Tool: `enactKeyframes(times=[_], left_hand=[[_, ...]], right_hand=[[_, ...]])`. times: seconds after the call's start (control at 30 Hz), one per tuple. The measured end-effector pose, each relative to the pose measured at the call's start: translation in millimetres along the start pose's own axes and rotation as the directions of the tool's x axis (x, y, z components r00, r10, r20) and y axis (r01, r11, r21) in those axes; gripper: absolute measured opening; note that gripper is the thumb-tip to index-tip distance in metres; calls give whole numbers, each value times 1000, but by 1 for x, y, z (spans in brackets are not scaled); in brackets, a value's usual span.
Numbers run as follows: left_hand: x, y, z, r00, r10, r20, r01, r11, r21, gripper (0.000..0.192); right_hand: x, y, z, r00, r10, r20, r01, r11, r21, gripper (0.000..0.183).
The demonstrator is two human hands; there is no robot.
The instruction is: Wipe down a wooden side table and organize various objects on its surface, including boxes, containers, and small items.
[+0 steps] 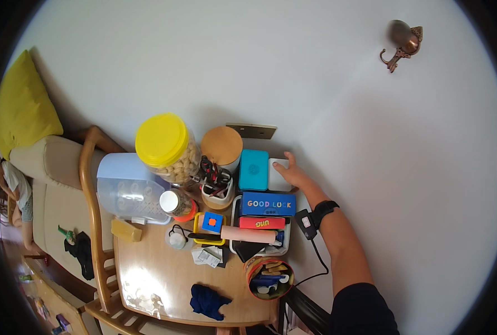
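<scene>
My right hand (295, 172) reaches in from the lower right, its thumb and fingers around the far end of a white box (277, 181). A black strap with a small cabled device circles the wrist. Left of the white box stands a teal box (253, 170). Just below lies a blue box with colourful lettering (268, 204) on a white bin (288, 247), with a red box (262, 222) and a pink cylinder (248, 235). My left hand is out of view.
A yellow-lidded jar of peanuts (164, 142), a scissors holder (217, 190), a clear-lidded container (127, 197) and a puzzle cube (212, 222) share the table. A tin (269, 278) and blue cloth (208, 302) are nearer. Another person (16, 188) is far left.
</scene>
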State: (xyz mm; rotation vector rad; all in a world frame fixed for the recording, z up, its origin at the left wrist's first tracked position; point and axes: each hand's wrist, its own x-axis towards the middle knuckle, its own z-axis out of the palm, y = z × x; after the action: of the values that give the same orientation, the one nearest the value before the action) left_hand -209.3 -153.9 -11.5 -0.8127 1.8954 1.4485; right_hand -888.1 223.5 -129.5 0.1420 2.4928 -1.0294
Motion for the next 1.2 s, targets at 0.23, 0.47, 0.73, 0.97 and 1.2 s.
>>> enactKeyframes(times=[0.23,0.47,0.73,0.97,1.2], left_hand=[[-16,-40,9,994,-102,-45,101,994,-41,56],[-47,-60,10,975,-158,-154,159,987,-5,54],[-114,-49,33,755,-249,-607,199,969,-150,34],[-217,-121,99,409,-279,-869,214,955,-206,35],[-281,-190,183,47,-319,-946,326,900,-288,28]], right_hand=[[-7,-8,-11,974,57,219,-73,995,65,76],[-13,-19,-39,977,151,153,-128,980,-154,94],[-44,-96,-88,997,-73,11,57,859,508,33],[-191,-214,27,842,-536,61,301,561,771,32],[-370,-225,235,233,-308,923,579,806,123,34]])
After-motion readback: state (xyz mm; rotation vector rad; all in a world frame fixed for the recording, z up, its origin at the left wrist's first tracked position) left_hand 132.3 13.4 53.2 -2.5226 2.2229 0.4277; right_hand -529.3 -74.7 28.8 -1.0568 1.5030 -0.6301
